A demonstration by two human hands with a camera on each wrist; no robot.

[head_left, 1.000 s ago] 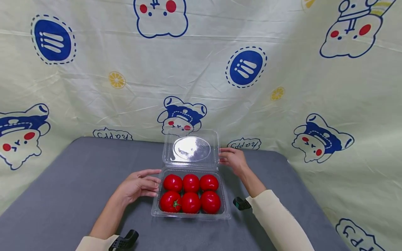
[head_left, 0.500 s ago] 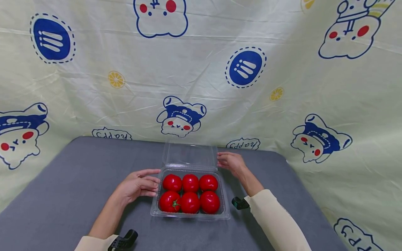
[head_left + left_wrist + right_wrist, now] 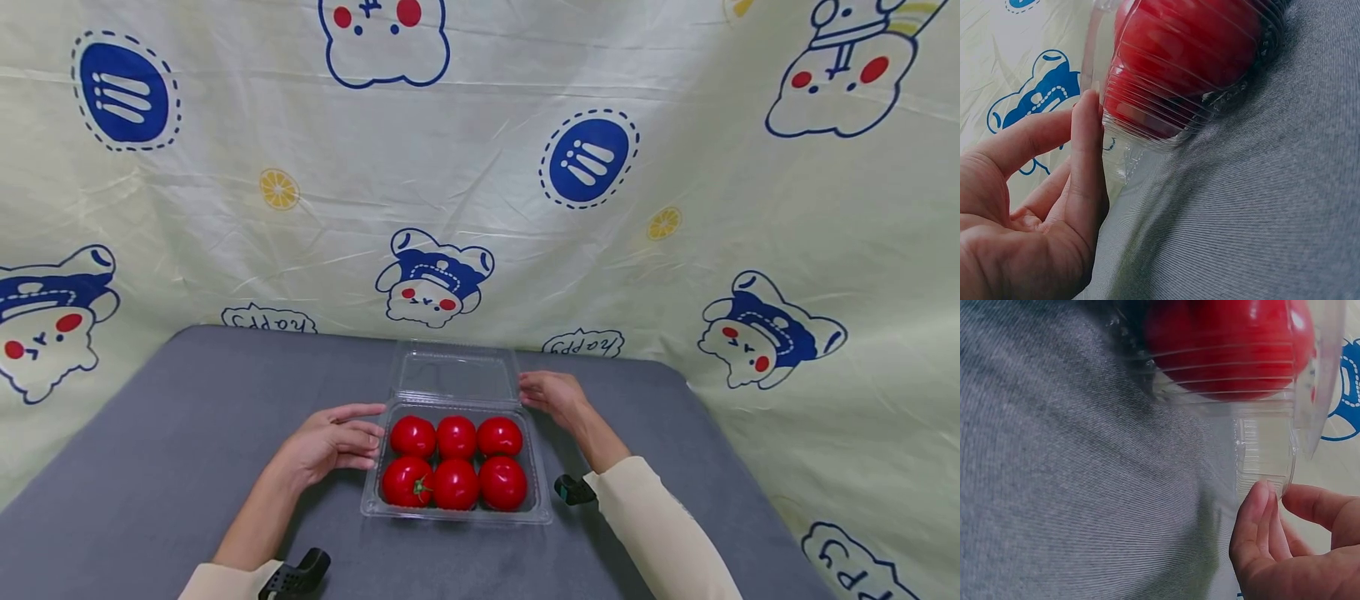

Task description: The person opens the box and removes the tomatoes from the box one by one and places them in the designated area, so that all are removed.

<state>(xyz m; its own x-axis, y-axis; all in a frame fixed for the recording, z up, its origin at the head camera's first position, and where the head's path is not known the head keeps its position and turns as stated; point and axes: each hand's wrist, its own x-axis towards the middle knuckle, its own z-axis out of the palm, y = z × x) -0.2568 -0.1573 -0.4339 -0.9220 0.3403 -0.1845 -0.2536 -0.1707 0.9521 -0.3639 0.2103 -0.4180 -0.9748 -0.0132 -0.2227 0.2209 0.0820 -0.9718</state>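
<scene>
A clear plastic clamshell box [image 3: 375, 505] holds several red tomatoes [image 3: 456, 483] in two rows, one with a green stem. Its hinged lid [image 3: 457, 372] leans back, away from the person. At the box's left side, my left hand [image 3: 330, 442] touches the rim with nearly straight fingers. My right hand [image 3: 558, 396] is at the lid's right edge. In the right wrist view the lid's edge [image 3: 1266, 450] lies between the thumb and fingertips, which pinch it. Close up in the left wrist view, tomatoes [image 3: 1191, 44] show through the ribbed wall.
A grey cloth [image 3: 210, 417] covers the table under the box. Behind it hangs a pale curtain [image 3: 480, 175] printed with cartoon bears and orange slices. Each wrist wears a black device, the left one [image 3: 296, 575] near the table's front.
The lid has tipped farther back and down, away from the person. My right hand has sunk slightly with it. The left hand and the tomatoes look unmoved.
</scene>
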